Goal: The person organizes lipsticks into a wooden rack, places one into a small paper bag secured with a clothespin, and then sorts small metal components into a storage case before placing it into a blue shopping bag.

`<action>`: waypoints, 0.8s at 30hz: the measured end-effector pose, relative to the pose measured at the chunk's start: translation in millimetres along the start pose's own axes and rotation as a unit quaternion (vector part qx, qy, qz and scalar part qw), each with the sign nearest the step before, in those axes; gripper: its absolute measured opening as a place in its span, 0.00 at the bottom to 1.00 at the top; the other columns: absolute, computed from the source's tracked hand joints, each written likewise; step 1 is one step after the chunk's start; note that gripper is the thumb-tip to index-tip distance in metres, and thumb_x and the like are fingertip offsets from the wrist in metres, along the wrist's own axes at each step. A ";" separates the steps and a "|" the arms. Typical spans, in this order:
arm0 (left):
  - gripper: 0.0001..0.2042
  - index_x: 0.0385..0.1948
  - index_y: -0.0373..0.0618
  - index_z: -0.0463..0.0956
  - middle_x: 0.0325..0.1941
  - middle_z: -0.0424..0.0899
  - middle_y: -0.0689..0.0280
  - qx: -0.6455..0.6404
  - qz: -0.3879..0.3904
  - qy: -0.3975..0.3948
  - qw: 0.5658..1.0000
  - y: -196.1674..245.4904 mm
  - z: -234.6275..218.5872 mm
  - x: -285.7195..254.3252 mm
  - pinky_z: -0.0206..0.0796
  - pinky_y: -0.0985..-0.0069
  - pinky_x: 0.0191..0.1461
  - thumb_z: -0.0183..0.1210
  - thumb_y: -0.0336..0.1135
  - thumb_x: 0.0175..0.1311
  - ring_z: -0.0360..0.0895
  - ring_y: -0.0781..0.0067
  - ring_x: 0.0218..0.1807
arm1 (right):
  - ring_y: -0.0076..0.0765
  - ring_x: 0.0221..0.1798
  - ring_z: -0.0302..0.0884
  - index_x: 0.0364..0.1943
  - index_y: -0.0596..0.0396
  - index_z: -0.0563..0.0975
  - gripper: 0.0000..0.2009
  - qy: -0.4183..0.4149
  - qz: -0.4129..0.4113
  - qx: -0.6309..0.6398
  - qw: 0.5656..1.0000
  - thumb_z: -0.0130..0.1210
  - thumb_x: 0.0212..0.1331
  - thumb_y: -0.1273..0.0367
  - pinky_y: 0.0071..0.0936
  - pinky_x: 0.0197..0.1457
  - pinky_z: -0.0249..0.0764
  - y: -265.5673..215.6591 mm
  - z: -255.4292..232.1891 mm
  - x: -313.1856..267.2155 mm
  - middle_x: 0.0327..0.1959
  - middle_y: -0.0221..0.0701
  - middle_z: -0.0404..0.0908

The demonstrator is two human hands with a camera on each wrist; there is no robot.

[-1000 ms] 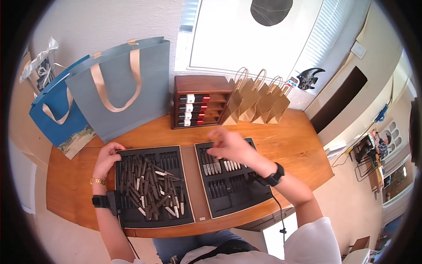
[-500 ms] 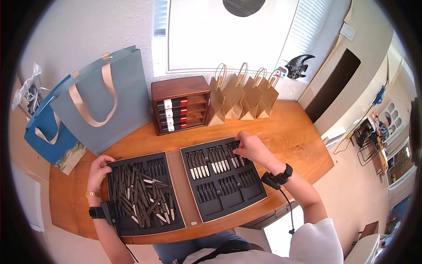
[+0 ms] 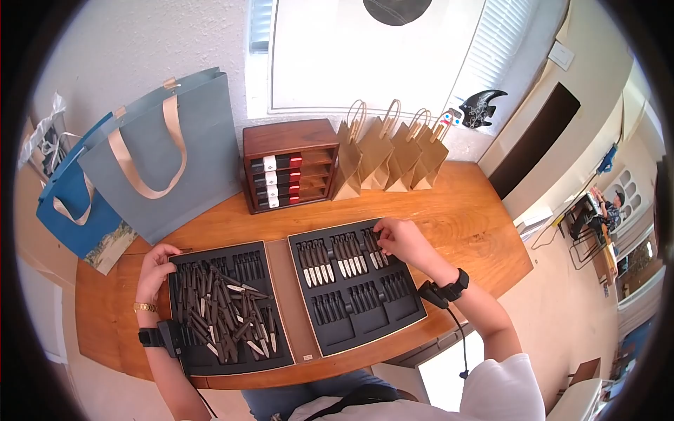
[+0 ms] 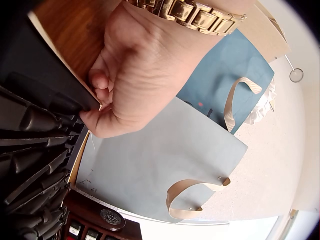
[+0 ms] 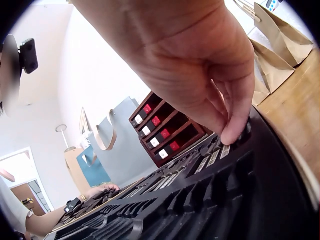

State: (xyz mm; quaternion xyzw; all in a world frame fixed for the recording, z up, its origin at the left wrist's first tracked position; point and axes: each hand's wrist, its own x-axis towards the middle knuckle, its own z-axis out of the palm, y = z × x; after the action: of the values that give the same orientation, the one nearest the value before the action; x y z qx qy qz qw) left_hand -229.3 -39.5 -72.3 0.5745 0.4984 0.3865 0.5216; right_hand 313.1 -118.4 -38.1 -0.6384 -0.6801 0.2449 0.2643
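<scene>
Two joined black trays lie on the table. My left hand [image 3: 154,272] grips the upper left corner of the left tray [image 3: 263,363], thumb on its inner side in the left wrist view. A jumbled pile of dark-handled small knives [image 3: 221,309] covers much of that tray. At the right tray [image 3: 368,340], my right hand [image 3: 407,242] has its thumb and fingertips together on a small knife in the top right slots; its handle is mostly hidden. Rows of similar knives [image 3: 316,263] lie to the left, blades toward me. In the right wrist view, pale blades [image 5: 212,158] show beside the fingertips.
Behind the trays stand a wooden cabinet [image 3: 291,133] with small boxes and several brown paper bags [image 3: 375,154]. A large grey bag [image 3: 161,161] and a blue bag [image 3: 77,217] stand at the left. A cable [image 3: 463,344] hangs from the right wrist camera.
My right hand has moved from above the right tray's upper left to its top right slots and lowered onto a knife there. My left hand keeps its hold on the tray corner.
</scene>
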 end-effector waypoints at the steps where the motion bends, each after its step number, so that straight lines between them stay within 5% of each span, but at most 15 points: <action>1: 0.16 0.40 0.37 0.77 0.40 0.81 0.68 -0.004 0.000 0.000 1.000 0.8 0.7 0.0 0.69 0.83 0.45 0.50 0.14 0.47 0.78 0.80 0.41 | 0.37 0.27 0.84 0.40 0.66 0.79 0.10 -0.003 0.010 -0.005 1.000 0.60 0.53 0.79 0.30 0.35 0.79 -3.2 -1.1 -1.6 0.25 0.40 0.83; 8: 0.17 0.41 0.37 0.76 0.40 0.82 0.67 -0.016 0.004 -0.010 1.000 -5.6 -3.4 2.8 0.69 0.83 0.45 0.50 0.14 0.47 0.78 0.79 0.42 | 0.46 0.38 0.84 0.41 0.64 0.83 0.13 0.023 -0.058 -0.087 0.994 0.61 0.49 0.79 0.36 0.43 0.80 -1.4 -0.7 -13.6 0.34 0.43 0.84; 15: 0.17 0.40 0.37 0.76 0.40 0.82 0.68 0.006 -0.016 -0.003 1.000 -2.8 -2.7 1.7 0.68 0.83 0.45 0.50 0.15 0.46 0.78 0.80 0.41 | 0.50 0.38 0.83 0.40 0.64 0.83 0.13 0.012 -0.100 -0.136 0.986 0.63 0.47 0.79 0.38 0.44 0.79 -1.4 -0.2 -10.2 0.34 0.43 0.83; 24: 0.16 0.40 0.41 0.77 0.38 0.81 0.73 -0.006 0.013 -0.007 1.000 -6.9 -3.0 2.5 0.59 0.86 0.32 0.52 0.18 0.47 0.74 0.86 0.35 | 0.49 0.40 0.83 0.41 0.64 0.81 0.13 0.012 -0.097 -0.157 0.983 0.62 0.47 0.78 0.38 0.45 0.79 5.6 4.9 -10.4 0.35 0.43 0.83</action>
State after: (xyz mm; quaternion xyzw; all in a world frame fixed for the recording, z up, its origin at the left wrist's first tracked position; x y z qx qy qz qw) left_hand -232.8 -36.7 -78.8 0.5805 0.4847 0.3922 0.5238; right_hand 314.4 -128.4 -45.9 -0.6061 -0.7655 0.1008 0.1911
